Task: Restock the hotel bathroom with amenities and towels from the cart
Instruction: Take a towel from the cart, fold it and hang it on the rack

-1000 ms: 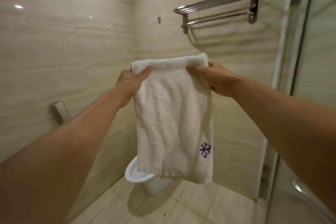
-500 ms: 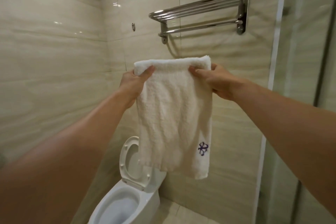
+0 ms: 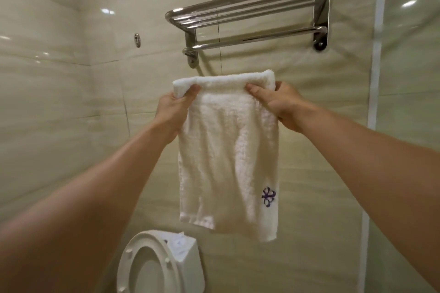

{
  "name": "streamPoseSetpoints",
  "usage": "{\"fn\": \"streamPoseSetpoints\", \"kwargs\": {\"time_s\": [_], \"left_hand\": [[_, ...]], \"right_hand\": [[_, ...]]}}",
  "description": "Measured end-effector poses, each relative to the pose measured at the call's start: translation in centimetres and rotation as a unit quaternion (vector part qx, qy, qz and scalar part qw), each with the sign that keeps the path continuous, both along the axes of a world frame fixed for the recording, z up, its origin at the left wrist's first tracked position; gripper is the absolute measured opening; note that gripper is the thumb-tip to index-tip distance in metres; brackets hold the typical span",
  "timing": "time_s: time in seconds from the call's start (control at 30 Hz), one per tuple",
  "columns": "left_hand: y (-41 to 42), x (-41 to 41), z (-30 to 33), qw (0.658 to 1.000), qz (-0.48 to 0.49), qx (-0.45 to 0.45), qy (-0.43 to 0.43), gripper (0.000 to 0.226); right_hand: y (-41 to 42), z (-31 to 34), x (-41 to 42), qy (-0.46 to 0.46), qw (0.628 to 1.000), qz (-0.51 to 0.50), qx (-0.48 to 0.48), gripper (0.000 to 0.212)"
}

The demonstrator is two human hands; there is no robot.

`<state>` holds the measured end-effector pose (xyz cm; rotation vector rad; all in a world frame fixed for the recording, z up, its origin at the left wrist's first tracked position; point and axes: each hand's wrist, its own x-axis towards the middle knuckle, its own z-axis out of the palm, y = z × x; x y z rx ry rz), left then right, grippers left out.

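A white folded towel (image 3: 228, 150) with a small purple emblem near its lower right corner hangs in front of me. My left hand (image 3: 175, 109) pinches its top left corner, thumb in front. My right hand (image 3: 277, 102) pinches its top right corner the same way. The towel's folded top edge sits just below the lower bar of a chrome wall towel rack (image 3: 252, 14), apart from it. The rack holds nothing.
A white toilet (image 3: 154, 266) with its seat and lid raised stands below the towel, a tissue box on its tank. A glass shower partition (image 3: 409, 126) runs down the right side. Beige tiled walls surround, with a small metal hook (image 3: 137, 40) at left.
Both hands have carried the towel closer to the rack, and my view has turned toward the wall. The rack now looms larger and nearer above the towel. Grip unchanged.
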<state>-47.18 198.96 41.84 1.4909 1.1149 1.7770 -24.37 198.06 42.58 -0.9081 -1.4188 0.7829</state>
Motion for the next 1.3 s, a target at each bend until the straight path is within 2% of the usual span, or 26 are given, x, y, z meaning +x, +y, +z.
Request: {"fn": "streamPoseSetpoints", "kwargs": {"time_s": [0.13, 0.3, 0.43, 0.57, 0.87, 1.0, 1.03, 1.17, 1.3], "left_hand": [[5.9, -0.8, 0.8, 1.0, -0.024, 0.015, -0.006, 0.026], [12.5, -1.7, 2.2, 0.999, -0.022, 0.033, -0.003, 0.026], [17.4, -2.3, 3.9, 0.998, -0.011, 0.056, 0.0, 0.029], [21.6, -2.6, 6.7, 0.998, 0.005, 0.056, -0.003, 0.023], [30.1, -4.7, 11.7, 0.983, 0.022, 0.177, 0.045, 0.016], [33.8, -5.7, 13.7, 0.973, 0.027, 0.225, 0.05, 0.018], [34.8, -5.9, 14.3, 0.97, 0.032, 0.237, 0.049, 0.017], [38.5, -6.9, 17.3, 0.956, 0.078, 0.276, 0.056, 0.016], [41.3, -7.5, 19.4, 0.949, 0.104, 0.287, 0.08, 0.014]], "right_hand": [[5.7, 0.4, -1.6, 0.009, 0.999, -0.037, 0.01, 0.022], [12.0, 1.9, -2.7, -0.013, 0.999, -0.034, -0.001, 0.017], [16.2, 4.1, -3.1, -0.019, 0.999, -0.029, 0.028, 0.013], [19.8, 7.1, -3.4, -0.015, 0.998, -0.034, 0.056, 0.008], [27.6, 12.2, -5.3, -0.025, 0.982, -0.134, 0.128, 0.016], [30.4, 14.2, -6.6, -0.043, 0.974, -0.156, 0.157, 0.002], [31.0, 14.7, -6.9, -0.045, 0.971, -0.161, 0.168, 0.006], [33.5, 17.3, -8.1, -0.097, 0.934, -0.256, 0.229, 0.009], [35.0, 19.2, -9.4, -0.174, 0.865, -0.386, 0.268, 0.016]]}}
